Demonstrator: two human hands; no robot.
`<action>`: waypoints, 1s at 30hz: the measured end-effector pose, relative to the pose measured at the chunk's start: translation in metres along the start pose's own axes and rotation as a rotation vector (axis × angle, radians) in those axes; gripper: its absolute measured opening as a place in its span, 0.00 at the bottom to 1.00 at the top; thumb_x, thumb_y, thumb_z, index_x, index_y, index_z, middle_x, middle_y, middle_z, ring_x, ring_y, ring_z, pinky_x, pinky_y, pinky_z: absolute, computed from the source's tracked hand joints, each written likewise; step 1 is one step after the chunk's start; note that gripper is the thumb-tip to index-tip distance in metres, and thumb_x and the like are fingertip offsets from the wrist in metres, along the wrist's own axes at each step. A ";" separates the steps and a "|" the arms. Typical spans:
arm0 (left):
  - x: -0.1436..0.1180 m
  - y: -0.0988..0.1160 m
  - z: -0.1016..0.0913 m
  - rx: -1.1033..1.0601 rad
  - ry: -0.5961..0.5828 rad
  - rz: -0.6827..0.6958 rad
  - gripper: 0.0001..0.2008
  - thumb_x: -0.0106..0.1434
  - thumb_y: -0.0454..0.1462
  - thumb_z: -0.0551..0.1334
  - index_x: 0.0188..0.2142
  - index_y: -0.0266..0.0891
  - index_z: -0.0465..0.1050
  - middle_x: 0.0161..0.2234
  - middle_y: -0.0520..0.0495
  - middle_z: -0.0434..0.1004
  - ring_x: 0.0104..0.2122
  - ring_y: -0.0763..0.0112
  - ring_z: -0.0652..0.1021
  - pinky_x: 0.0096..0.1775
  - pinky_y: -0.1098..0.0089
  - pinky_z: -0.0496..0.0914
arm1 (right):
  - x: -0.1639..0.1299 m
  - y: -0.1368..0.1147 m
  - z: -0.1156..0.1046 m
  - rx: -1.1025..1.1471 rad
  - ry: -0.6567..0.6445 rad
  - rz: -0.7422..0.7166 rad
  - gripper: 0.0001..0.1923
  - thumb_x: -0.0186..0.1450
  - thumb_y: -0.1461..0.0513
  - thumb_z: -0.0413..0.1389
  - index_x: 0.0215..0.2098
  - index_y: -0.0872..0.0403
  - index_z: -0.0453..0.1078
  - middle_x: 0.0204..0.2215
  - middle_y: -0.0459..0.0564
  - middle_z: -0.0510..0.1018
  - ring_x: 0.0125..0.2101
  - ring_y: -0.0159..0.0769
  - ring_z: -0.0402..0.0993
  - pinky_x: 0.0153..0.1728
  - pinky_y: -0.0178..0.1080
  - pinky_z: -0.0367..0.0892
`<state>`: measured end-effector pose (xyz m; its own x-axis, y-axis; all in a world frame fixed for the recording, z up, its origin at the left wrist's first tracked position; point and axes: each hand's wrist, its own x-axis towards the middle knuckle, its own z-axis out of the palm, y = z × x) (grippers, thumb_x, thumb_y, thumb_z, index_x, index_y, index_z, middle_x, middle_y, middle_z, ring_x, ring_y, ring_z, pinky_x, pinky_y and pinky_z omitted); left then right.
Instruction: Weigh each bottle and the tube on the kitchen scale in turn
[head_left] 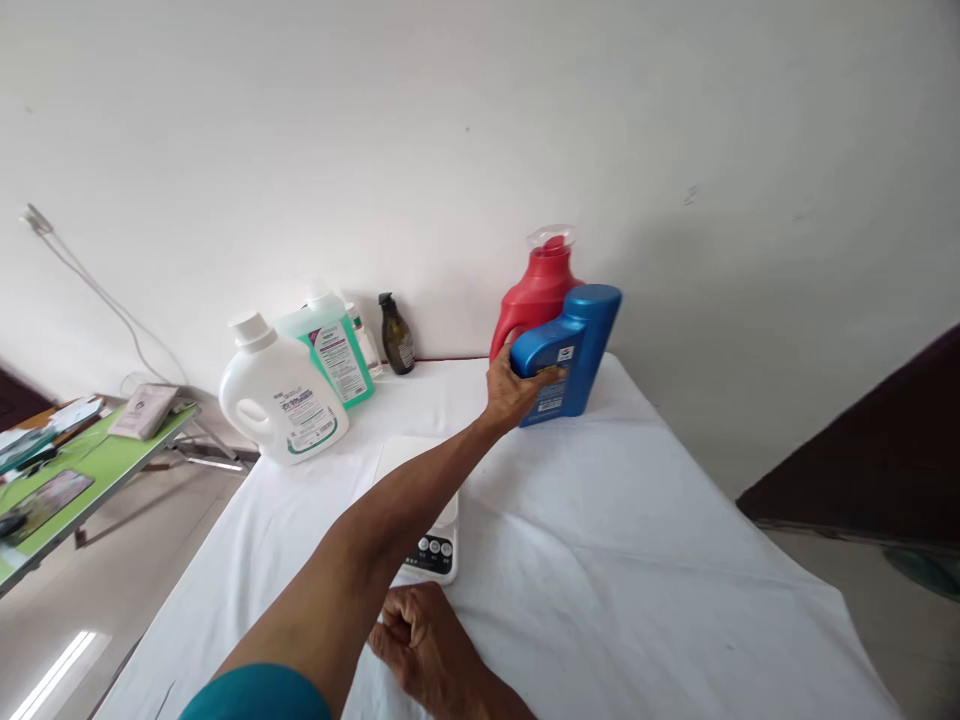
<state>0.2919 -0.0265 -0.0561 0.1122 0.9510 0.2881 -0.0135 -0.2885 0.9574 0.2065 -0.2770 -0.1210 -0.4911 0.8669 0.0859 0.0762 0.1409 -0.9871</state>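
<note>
L hand (510, 392) wrapped on blue bottle (568, 350) at table's (637, 520) far edge, bottle tilted R; R hand (424, 640) fisted, empty, near edge.

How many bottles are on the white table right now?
6: white jug at left, green bottle and a half-hidden clear one behind it, dark pump bottle, red jug, blue bottle in the left hand.

Soft, even daylight is filling the scene, casting only faint shadows on the white wall (480, 120). The wide lens is bending the edges; the green table (90, 480) is looking slightly blurred.
</note>
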 end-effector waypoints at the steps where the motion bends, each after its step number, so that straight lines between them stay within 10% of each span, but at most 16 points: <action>1: -0.001 0.000 0.000 0.022 0.004 -0.013 0.35 0.51 0.34 0.78 0.58 0.41 0.73 0.48 0.41 0.82 0.46 0.57 0.82 0.48 0.58 0.77 | 0.000 0.001 0.000 0.008 -0.006 -0.003 0.25 0.59 0.64 0.59 0.19 0.50 0.44 0.16 0.37 0.47 0.20 0.27 0.45 0.23 0.36 0.42; 11: -0.015 0.019 -0.041 0.316 -0.049 0.028 0.37 0.47 0.41 0.82 0.54 0.36 0.73 0.55 0.30 0.76 0.59 0.41 0.75 0.59 0.48 0.72 | -0.002 0.007 -0.001 -0.097 -0.021 -0.081 0.26 0.69 0.54 0.54 0.22 0.49 0.42 0.19 0.37 0.46 0.22 0.29 0.44 0.23 0.37 0.45; 17: -0.079 0.053 -0.142 0.408 0.067 0.331 0.17 0.62 0.39 0.73 0.47 0.40 0.74 0.46 0.38 0.79 0.47 0.57 0.80 0.51 0.57 0.75 | -0.004 0.014 0.000 -0.096 0.006 -0.045 0.27 0.68 0.54 0.55 0.22 0.48 0.41 0.19 0.37 0.46 0.21 0.28 0.45 0.23 0.36 0.47; 22: -0.138 0.087 -0.249 0.735 0.558 0.579 0.23 0.63 0.43 0.71 0.54 0.40 0.71 0.53 0.36 0.74 0.58 0.51 0.73 0.60 0.51 0.68 | -0.003 0.009 -0.003 -0.185 -0.022 -0.045 0.26 0.69 0.54 0.55 0.23 0.48 0.42 0.20 0.38 0.47 0.22 0.29 0.44 0.23 0.37 0.46; 26: -0.147 0.093 -0.320 0.910 0.932 0.510 0.36 0.59 0.47 0.74 0.61 0.40 0.63 0.61 0.33 0.66 0.64 0.49 0.67 0.63 0.50 0.64 | -0.003 0.006 -0.003 -0.186 -0.030 -0.027 0.26 0.70 0.54 0.54 0.24 0.48 0.41 0.21 0.39 0.47 0.23 0.30 0.45 0.24 0.37 0.46; 30: -0.132 0.081 -0.352 0.771 0.933 0.293 0.38 0.58 0.50 0.74 0.61 0.40 0.62 0.59 0.34 0.69 0.59 0.53 0.72 0.59 0.54 0.68 | -0.004 0.008 -0.003 -0.203 -0.016 -0.042 0.26 0.70 0.53 0.54 0.24 0.48 0.41 0.21 0.39 0.48 0.23 0.30 0.45 0.24 0.37 0.46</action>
<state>-0.0743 -0.1365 -0.0099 -0.5489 0.4647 0.6948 0.7029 -0.1933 0.6845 0.2120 -0.2780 -0.1286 -0.5108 0.8510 0.1224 0.2282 0.2715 -0.9350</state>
